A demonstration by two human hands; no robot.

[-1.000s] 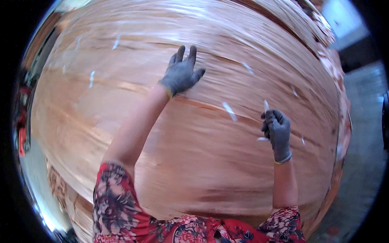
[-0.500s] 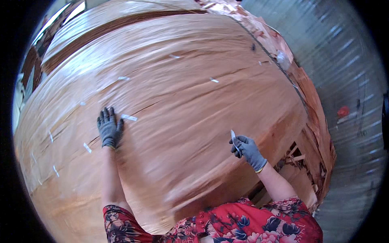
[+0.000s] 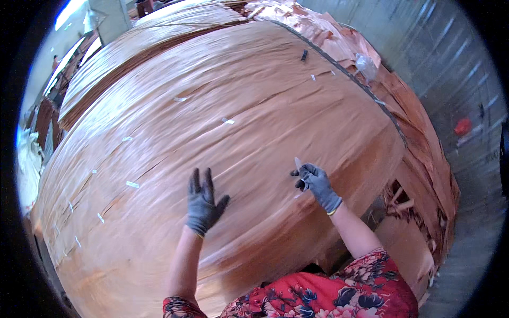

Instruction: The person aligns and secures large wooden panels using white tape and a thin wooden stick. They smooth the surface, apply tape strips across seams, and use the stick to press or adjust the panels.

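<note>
the left hand (image 3: 203, 204) has slid right across the veneer (image 3: 254, 122), fingers spread flat; the right hand (image 3: 316, 182) stays fisted on a small blade (image 3: 298, 164) (patching moves along).

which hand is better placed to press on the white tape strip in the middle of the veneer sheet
Left, probably. The left hand is open and empty above the veneer sheet; the right hand grips a small blade. The tape strip lies ahead of both.

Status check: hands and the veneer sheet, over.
Left hand open, flat over veneer sheet. Right hand shut on small blade. Tape patches dot the sheet; nothing blocking.
</note>
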